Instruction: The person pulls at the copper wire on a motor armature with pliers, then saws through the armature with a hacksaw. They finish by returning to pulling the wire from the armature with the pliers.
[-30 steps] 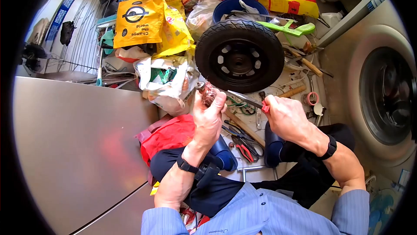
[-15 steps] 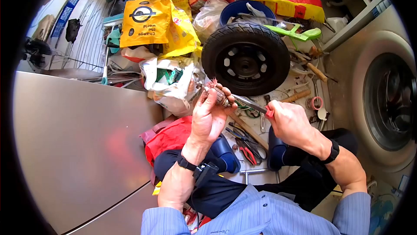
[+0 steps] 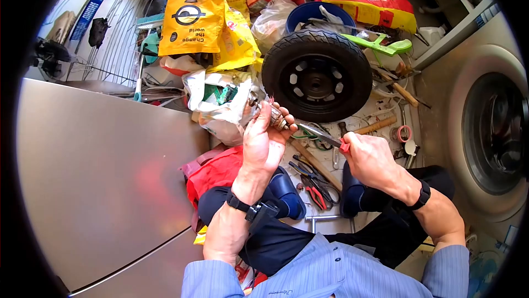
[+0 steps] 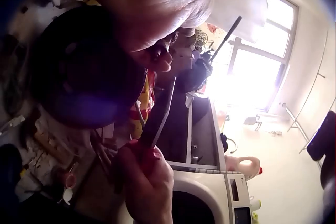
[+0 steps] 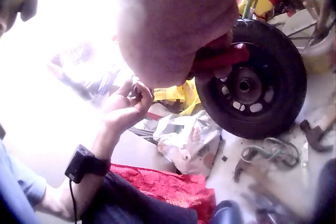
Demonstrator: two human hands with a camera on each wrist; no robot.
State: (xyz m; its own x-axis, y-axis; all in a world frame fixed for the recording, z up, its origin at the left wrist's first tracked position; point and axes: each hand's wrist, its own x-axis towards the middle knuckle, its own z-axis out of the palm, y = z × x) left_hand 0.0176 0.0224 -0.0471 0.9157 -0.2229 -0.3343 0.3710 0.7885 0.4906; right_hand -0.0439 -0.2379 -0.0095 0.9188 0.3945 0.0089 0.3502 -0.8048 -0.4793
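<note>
My left hand [image 3: 261, 148], turned palm up, holds a small motor armature [image 3: 280, 118] with frayed copper wire between thumb and fingers. In my right hand [image 3: 370, 157] is the red handle [image 5: 223, 58] of a long-bladed knife [image 3: 320, 134]. Its blade points left, and the tip reaches the end of the armature by my left fingertips. From the left wrist view the blade [image 4: 161, 113] rises from my right fist toward the left hand [image 4: 157, 8]. My left fingers hide part of the armature.
Beyond the hands a black wheel with tyre [image 3: 318, 77] leans beside a white plastic bag [image 3: 220, 112]. Pliers [image 3: 315, 190] and a wooden stick [image 3: 314, 160] lie on the floor between my feet. A washing machine [image 3: 468, 133] stands right, a grey panel [image 3: 110, 177] left.
My left hand has rolled from upright to palm up, tilting the armature rightward and down. The knife tip has stayed close to it. The head view has shifted slightly.
</note>
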